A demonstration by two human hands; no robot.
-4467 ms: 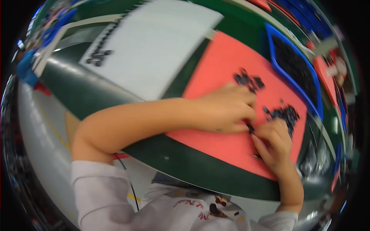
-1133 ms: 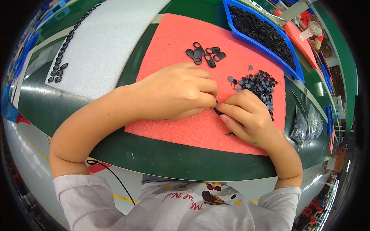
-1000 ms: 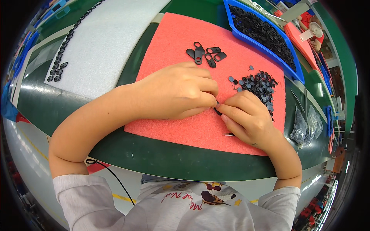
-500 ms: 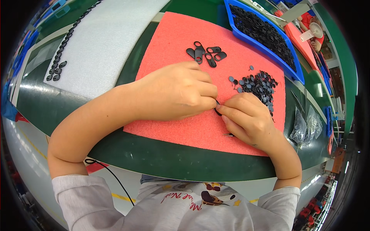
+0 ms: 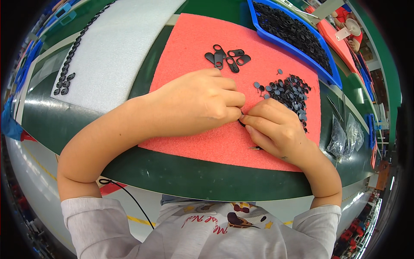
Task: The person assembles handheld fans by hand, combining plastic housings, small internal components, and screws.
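My left hand (image 5: 211, 98) and my right hand (image 5: 278, 127) meet over a coral foam mat (image 5: 207, 151), fingers pinched together. Between their fingertips is a small black part (image 5: 242, 122), mostly hidden; its dark curved edge shows. A thin metal tip (image 5: 255, 148) pokes out beside my right hand, the rest out of sight beneath it. Beyond my left hand lie several flat oblong black pieces (image 5: 233, 64), each with a round hole. Just past my right hand is a loose heap of small round grey-and-black discs (image 5: 293, 93) with thin stems.
A blue tray (image 5: 335, 80) full of small black parts stands at the back right. On the left, black pieces (image 5: 65, 85) line the edge of a white foam sheet (image 5: 116, 56). Tweezers (image 5: 334, 107) and clear plastic bags (image 5: 338, 139) lie at the right. Another person's hand (image 5: 354, 44) shows far right.
The whole view has shifted slightly. Both hands stay pinched together over the mat around the small black part, with barely any finger movement.
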